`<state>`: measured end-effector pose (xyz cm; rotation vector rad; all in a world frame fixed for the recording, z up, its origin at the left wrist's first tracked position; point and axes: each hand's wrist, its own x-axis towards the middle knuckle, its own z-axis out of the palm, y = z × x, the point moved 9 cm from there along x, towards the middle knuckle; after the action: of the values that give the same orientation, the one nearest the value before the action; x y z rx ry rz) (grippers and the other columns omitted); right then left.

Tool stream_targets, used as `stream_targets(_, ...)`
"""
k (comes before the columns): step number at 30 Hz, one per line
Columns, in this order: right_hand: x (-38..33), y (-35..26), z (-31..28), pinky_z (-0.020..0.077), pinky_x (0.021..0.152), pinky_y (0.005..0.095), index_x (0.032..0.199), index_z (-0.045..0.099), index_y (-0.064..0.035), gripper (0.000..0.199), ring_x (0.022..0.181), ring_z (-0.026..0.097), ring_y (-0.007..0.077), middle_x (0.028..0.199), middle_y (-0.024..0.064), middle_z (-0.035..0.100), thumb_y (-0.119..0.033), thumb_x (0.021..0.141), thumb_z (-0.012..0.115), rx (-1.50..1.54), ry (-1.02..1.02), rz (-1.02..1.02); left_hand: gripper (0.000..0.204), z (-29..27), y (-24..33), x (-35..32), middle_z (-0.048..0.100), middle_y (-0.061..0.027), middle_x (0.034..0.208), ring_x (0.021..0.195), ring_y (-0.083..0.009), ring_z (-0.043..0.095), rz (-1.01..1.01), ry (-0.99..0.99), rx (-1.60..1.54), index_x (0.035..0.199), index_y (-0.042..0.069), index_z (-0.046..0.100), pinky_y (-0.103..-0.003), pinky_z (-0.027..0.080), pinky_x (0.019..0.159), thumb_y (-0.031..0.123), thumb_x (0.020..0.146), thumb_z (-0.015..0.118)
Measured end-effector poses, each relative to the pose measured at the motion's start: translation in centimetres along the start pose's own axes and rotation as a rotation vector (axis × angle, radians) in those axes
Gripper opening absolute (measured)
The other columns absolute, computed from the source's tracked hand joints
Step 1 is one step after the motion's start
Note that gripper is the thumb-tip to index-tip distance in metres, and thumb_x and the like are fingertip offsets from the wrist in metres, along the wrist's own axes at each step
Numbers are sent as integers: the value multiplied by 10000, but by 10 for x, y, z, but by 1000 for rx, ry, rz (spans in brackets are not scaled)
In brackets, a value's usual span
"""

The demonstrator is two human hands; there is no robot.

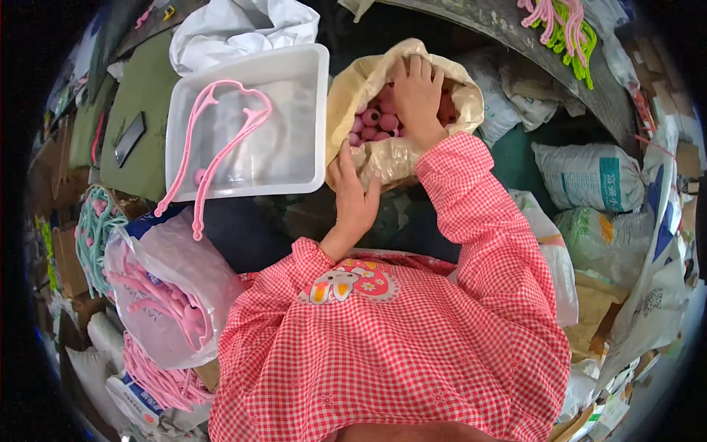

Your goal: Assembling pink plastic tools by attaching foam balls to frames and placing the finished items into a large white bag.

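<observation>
A yellowish woven bag [352,92] stands open in front of me, full of pink balls [372,118], some showing dark holes. My right hand [418,96] reaches into its mouth, back of the hand up and fingers stretched toward the far inner wall; anything under the palm is hidden. Against the bag's near left side rests my left hand [355,195], thumb and fingers spread. Left of the bag, a white plastic tub [291,140] has a bent pink plastic frame [266,110] with two long arms lying across it, ends hanging over the near rim. One pink ball [199,175] lies inside.
A clear bag of pink parts [166,295] sits at my left, near mint-green strips [96,236] and a bundle of pink strips [158,372]. White plastic [243,37] lies behind the tub. Filled sacks [589,177] stand right. Pink and green strips [563,33] hang far right.
</observation>
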<state>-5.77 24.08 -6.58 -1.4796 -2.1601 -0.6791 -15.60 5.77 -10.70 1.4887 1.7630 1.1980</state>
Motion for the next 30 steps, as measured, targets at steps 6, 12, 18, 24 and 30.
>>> stream_targets(6, 25, -25, 45, 419, 939, 417, 1032, 651, -77, 242, 1051, 574, 254, 1067, 79, 619, -157, 837, 532, 164, -157, -300, 782, 2, -7, 7, 326, -279, 1360, 1268, -432, 324, -58, 50, -11, 1472, -31, 194, -492, 225, 1098, 131, 842, 629)
stream_targets(12, 13, -26, 80, 443, 927, 398, 1012, 647, -87, 240, 1058, 589, 276, 1061, 75, 645, -144, 797, 557, 542, -454, -350, 795, 1, -8, 11, 315, -273, 1371, 1238, -408, 369, -134, 48, -117, 1472, -33, 162, -457, 295, 1072, 137, 850, 627)
stream_targets(18, 5, -11, 73, 488, 839, 392, 950, 660, -109, 180, 1028, 597, 240, 1071, 60, 626, -141, 792, 578, 443, -112, -452, 837, 3, -8, 17, 322, -277, 1361, 1205, -398, 414, -107, 79, 96, 1477, -24, 164, -417, 368, 1034, 116, 811, 651)
stream_targets(24, 16, 5, 82, 510, 780, 404, 957, 664, -113, 184, 893, 653, 297, 904, 84, 682, -240, 860, 572, 526, -361, -219, 850, 5, -13, 26, 346, -298, 1348, 1234, -446, 363, -130, 147, 157, 1470, -30, 183, -468, 297, 1074, 170, 796, 660)
stream_targets(30, 3, 23, 42, 508, 807, 409, 1133, 639, -178, 370, 968, 640, 326, 1009, 108, 684, -438, 873, 597, 746, -532, -344, 845, 8, -30, 36, 384, -300, 1331, 1252, -455, 372, -152, 204, 328, 1440, -47, 245, -459, 328, 1060, 264, 795, 694)
